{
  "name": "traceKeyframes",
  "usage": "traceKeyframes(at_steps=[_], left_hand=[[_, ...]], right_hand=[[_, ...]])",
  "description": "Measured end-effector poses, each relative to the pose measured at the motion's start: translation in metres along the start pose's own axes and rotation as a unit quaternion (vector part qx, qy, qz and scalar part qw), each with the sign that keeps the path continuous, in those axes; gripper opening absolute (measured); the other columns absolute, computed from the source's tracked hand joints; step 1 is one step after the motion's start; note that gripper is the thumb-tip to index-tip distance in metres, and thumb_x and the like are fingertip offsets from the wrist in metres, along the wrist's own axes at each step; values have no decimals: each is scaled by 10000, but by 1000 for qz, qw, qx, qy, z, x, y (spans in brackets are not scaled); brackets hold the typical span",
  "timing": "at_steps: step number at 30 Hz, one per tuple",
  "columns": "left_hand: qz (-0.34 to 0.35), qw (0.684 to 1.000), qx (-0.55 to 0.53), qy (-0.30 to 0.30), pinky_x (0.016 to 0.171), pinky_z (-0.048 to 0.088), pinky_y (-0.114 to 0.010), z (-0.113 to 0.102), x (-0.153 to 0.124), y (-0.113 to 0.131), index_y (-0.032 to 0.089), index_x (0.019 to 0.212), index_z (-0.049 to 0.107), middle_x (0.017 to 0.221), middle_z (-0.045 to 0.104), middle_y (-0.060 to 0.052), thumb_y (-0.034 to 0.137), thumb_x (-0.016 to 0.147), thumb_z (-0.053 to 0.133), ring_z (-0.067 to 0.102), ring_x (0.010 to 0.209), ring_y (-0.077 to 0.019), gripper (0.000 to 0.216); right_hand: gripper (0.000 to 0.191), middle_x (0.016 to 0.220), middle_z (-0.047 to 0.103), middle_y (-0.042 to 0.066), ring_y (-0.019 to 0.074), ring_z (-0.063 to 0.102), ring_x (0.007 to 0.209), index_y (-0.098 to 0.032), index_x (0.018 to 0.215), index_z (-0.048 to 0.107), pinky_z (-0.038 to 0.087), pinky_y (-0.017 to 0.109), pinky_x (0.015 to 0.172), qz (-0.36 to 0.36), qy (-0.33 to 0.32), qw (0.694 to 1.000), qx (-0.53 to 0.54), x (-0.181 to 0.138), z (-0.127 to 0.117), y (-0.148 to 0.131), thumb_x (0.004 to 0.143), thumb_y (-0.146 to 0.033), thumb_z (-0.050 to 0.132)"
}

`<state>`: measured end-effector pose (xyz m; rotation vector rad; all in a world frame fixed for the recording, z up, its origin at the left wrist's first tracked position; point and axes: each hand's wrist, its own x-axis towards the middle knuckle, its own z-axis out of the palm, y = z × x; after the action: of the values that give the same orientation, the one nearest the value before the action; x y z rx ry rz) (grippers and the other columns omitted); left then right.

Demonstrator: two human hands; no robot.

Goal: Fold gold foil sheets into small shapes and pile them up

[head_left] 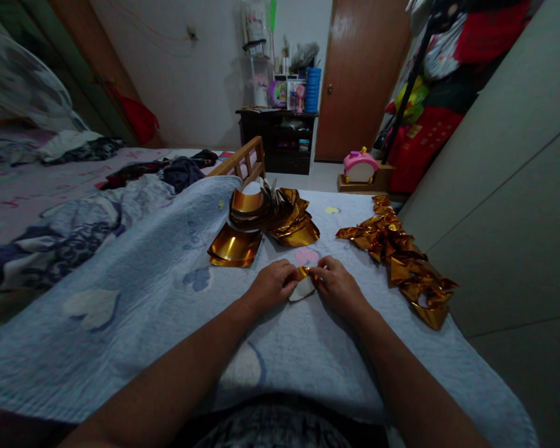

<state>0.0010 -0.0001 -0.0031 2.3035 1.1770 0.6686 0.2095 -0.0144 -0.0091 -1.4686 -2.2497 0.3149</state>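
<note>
Both hands meet over the blue cloth, pinching one sheet of gold foil paper [302, 290] with a pale underside. My left hand [274, 284] is closed on its left edge. My right hand [338, 285] grips the opposite edge with thumb and fingers. A shiny gold strip of the sheet shows between the fingertips, curled or folded over at the top; its exact shape is partly hidden. Beyond my left hand lies a loose stack of flat gold sheets [236, 244], some curved and fanned out. Right of my right hand is a heap of folded gold foil pieces [396, 249].
The blue heart-patterned cloth [280, 386] covers the surface in front of me. A bed with rumpled clothes [140, 199] is on the left. A wooden rail [247, 155], a dark cabinet [280, 143] and a pink toy case [360, 167] stand beyond. A pale panel [508, 186] borders the right.
</note>
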Motion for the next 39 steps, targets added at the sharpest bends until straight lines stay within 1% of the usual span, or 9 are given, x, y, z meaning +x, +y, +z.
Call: traceKeyframes(at_steps=[3,7,15,20,23,27,33,36,39], left_hand=[[-14,1000,15,4,724,436,-280,0,0,-2,163,828,628,833,605,-25,112,808,619,581,803,-172,55],[-12,1000,20,4,739,439,-286,1,0,-3,166,816,622,838,601,-27,120,807,620,583,821,-178,47],[-11,1000,3,-7,788,464,-292,-1,-1,-4,175,911,703,900,619,-39,150,835,618,608,874,-182,116],[-5,1000,-7,-12,804,473,-290,-4,-1,-5,170,927,717,913,623,-44,149,842,618,616,890,-183,132],[-4,1000,-9,-11,791,471,-287,-5,-1,-5,169,913,714,904,622,-41,147,841,621,615,880,-180,119],[-4,1000,-12,-13,776,470,-283,-6,-1,-5,171,923,712,901,620,-39,135,830,620,613,870,-178,135],[-12,1000,-13,-16,777,467,-288,-10,0,-5,166,892,694,877,640,-38,131,814,598,611,841,-177,128],[-5,999,-18,-42,808,471,-298,-17,0,-9,164,856,673,875,650,-42,78,781,529,609,854,-182,183],[15,996,-22,-91,857,472,-309,-26,0,-15,171,895,663,930,642,-41,20,659,489,597,903,-190,329]], right_hand=[[224,1043,627,80,208,557,971,-228,1063,727,447,303,829,-15,-23,999,-20,0,-2,-3,965,-168,535],[248,1035,653,78,212,556,972,-201,1146,665,439,301,827,-16,-34,999,-25,1,-3,-6,951,-120,533],[151,1075,634,82,200,548,958,-198,951,684,436,292,790,-30,-9,999,-16,0,-1,-4,945,-135,547],[162,958,658,59,197,538,905,-194,891,656,429,298,799,-57,-22,998,2,0,-1,-4,925,-92,535],[171,929,650,60,196,555,872,-175,997,626,436,299,768,-11,-3,1000,26,-1,4,-2,906,-78,519],[435,1045,658,83,200,579,951,-163,1273,557,456,317,842,-1,9,998,54,-3,11,3,857,-38,528],[226,967,633,69,189,566,937,-196,990,724,447,291,824,-28,-21,999,14,0,10,0,920,-106,530],[228,972,629,70,185,567,938,-193,969,740,447,283,818,-26,-22,999,15,0,9,-1,917,-100,538],[234,980,629,71,186,566,942,-190,966,742,445,282,823,-25,-25,999,17,0,8,0,904,-82,544]])
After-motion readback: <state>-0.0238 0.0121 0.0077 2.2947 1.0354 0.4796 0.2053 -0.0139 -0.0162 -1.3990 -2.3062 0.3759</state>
